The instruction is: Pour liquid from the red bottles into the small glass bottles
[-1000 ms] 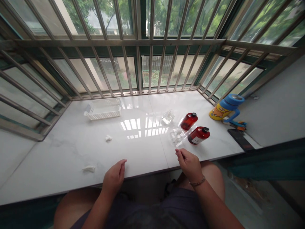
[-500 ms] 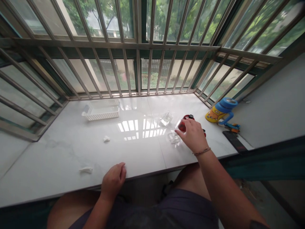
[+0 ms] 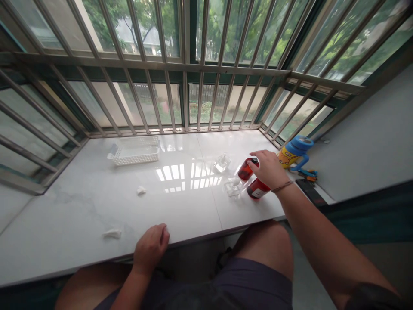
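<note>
My right hand (image 3: pixel 268 168) reaches over two red bottles, its thumb and fingers apart. Thumb and fingertips are close beside the dark cap of the farther red bottle (image 3: pixel 245 171); whether they touch it I cannot tell. The nearer red bottle (image 3: pixel 257 189), which has a pale label, is partly covered by that hand. Just left of the bottles lie two clear, glass-like pieces, one clear piece (image 3: pixel 232 187) close to them and another clear piece (image 3: pixel 222 162) farther back. At the front edge of the white countertop (image 3: pixel 190 211), my left hand (image 3: pixel 151 247) rests with fingers curled, nothing visible in it.
A white perforated basket (image 3: pixel 135 160) stands at the back left. Two crumpled white bits, a smaller white scrap (image 3: pixel 141 190) and a longer white scrap (image 3: pixel 112 234), lie on the left. A blue and yellow cup (image 3: pixel 294 151) and a dark phone-like slab (image 3: pixel 310 192) sit at the right.
My right hand has shifted right from over the bottles, so both bottles show more. My left hand stays curled at the edge. The view has tilted slightly.
</note>
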`<state>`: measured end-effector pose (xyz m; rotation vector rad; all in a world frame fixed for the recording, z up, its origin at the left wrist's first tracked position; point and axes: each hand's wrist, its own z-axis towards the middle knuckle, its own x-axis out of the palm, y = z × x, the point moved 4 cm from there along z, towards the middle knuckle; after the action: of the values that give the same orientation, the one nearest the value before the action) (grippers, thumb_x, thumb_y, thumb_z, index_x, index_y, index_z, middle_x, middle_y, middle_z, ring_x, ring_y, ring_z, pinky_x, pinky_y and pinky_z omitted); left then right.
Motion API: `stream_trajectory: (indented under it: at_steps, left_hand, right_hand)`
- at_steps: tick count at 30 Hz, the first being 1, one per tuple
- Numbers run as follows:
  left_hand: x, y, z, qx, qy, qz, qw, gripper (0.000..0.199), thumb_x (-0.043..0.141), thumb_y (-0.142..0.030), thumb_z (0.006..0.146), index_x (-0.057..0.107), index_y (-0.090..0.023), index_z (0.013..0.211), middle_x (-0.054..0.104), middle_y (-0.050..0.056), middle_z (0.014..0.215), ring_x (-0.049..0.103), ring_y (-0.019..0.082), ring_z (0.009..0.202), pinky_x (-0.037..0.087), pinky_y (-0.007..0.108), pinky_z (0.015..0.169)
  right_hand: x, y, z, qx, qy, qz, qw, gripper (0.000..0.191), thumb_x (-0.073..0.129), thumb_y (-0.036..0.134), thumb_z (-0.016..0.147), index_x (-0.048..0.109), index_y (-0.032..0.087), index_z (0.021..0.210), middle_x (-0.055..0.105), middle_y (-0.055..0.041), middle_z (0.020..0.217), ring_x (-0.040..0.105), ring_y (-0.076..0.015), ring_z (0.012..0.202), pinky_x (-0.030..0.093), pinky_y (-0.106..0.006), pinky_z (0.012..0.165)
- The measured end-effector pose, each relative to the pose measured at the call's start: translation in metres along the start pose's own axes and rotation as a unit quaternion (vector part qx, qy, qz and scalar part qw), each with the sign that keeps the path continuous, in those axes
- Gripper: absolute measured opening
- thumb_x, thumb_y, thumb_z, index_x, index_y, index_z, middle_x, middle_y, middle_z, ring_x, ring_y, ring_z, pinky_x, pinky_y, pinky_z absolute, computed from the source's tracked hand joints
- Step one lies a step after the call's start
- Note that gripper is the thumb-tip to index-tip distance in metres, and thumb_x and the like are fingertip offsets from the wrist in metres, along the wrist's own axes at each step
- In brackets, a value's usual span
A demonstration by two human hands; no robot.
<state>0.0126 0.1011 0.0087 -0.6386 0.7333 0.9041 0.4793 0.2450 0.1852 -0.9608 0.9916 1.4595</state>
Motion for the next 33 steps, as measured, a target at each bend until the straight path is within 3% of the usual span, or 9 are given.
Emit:
stream_trajectory:
  at_steps: [5, 9, 12, 18, 28, 33]
  left_hand:
    - [-0.001, -0.002, 0.001, -0.008, -0.005, 0.004, 1.000, 0.012, 0.055, -0.022, 0.106, 0.067, -0.023, 0.103, 0.073, 0.003, 0.082, 0.071, 0.023, 0.075, 0.055, 0.035, 0.071]
    - [-0.001, -0.004, 0.002, -0.018, 0.009, 0.001, 1.000, 0.016, 0.052, -0.021, 0.106, 0.068, -0.023, 0.101, 0.073, 0.004, 0.083, 0.071, 0.023, 0.077, 0.055, 0.035, 0.072]
    - [-0.001, -0.004, 0.002, -0.024, 0.024, 0.009, 0.999, 0.017, 0.052, -0.019, 0.105, 0.067, -0.023, 0.097, 0.070, 0.004, 0.079, 0.069, 0.023, 0.076, 0.054, 0.035, 0.071]
    - [0.002, -0.004, -0.001, -0.031, 0.041, 0.015, 0.999, 0.019, 0.052, -0.017, 0.103, 0.064, -0.024, 0.092, 0.067, 0.003, 0.077, 0.067, 0.023, 0.076, 0.052, 0.035, 0.071]
    - [0.003, -0.004, 0.000, -0.028, 0.046, 0.026, 0.998, 0.020, 0.051, -0.017, 0.105, 0.063, -0.025, 0.091, 0.066, 0.003, 0.077, 0.066, 0.023, 0.076, 0.053, 0.036, 0.071]
    - [0.001, -0.005, 0.002, -0.022, 0.046, 0.026, 0.998, 0.020, 0.050, -0.018, 0.106, 0.063, -0.025, 0.092, 0.066, 0.003, 0.077, 0.067, 0.023, 0.075, 0.052, 0.036, 0.071]
  right_hand:
    - [0.043, 0.048, 0.057, -0.037, 0.083, 0.000, 0.996, 0.045, 0.063, 0.032, 0.105, 0.064, 0.011, 0.145, 0.064, -0.0208, 0.145, 0.059, -0.0322, 0.131, 0.045, -0.042, 0.115]
    - [0.078, 0.064, 0.093, -0.001, 0.150, -0.028, 0.988, 0.033, 0.068, 0.035, 0.106, 0.070, 0.013, 0.131, 0.071, -0.0151, 0.131, 0.069, -0.0277, 0.118, 0.055, -0.048, 0.106]
    - [0.090, 0.073, 0.106, 0.013, 0.172, -0.039, 0.984, 0.030, 0.070, 0.040, 0.106, 0.071, 0.017, 0.124, 0.072, -0.0096, 0.127, 0.071, -0.0245, 0.114, 0.059, -0.048, 0.103]
    - [0.090, 0.114, 0.100, -0.027, 0.182, -0.019, 0.983, 0.029, 0.069, 0.040, 0.107, 0.072, 0.016, 0.122, 0.074, -0.0089, 0.124, 0.071, -0.0246, 0.115, 0.059, -0.049, 0.103]
    - [0.092, 0.248, 0.074, -0.134, 0.196, 0.070, 0.969, 0.032, 0.064, 0.045, 0.108, 0.072, 0.017, 0.122, 0.076, -0.0085, 0.120, 0.072, -0.0239, 0.112, 0.056, -0.046, 0.103]
    - [0.087, 0.299, 0.058, -0.162, 0.195, 0.096, 0.963, 0.033, 0.066, 0.044, 0.106, 0.075, 0.016, 0.120, 0.078, -0.0132, 0.117, 0.072, -0.0253, 0.106, 0.054, -0.036, 0.093]
